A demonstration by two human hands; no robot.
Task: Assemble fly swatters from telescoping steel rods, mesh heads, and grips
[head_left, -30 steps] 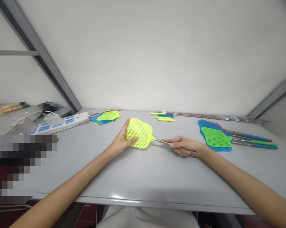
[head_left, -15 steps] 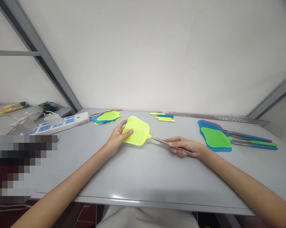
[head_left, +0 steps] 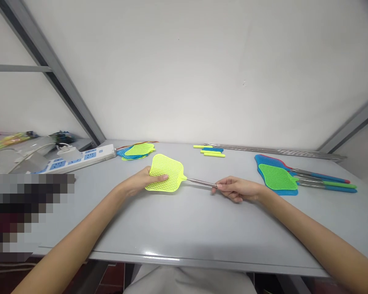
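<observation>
My left hand (head_left: 141, 179) is closed on the yellow mesh head of a fly swatter (head_left: 168, 167), thumb on top and fingers behind it. A thin metal rod (head_left: 200, 183) runs rightward from the head's neck. Around the rod's right end my right hand (head_left: 237, 189) is pinched between thumb and fingers. The swatter is held over the table (head_left: 184, 228). To the right lie several swatters with coloured grips, a green-headed swatter (head_left: 277, 177) on top of blue ones.
Loose yellow and blue swatter heads (head_left: 139, 150) are stacked at the back left. Yellow and blue grip sleeves (head_left: 213, 154) lie at the back, beside long metal rods (head_left: 276, 151) along the wall. A white power strip (head_left: 80, 157) lies to the left. Part of the left side is pixelated.
My left hand has moved the swatter leftward and slightly down. The rod has shifted left through my right hand, which now grips its end and has barely moved.
</observation>
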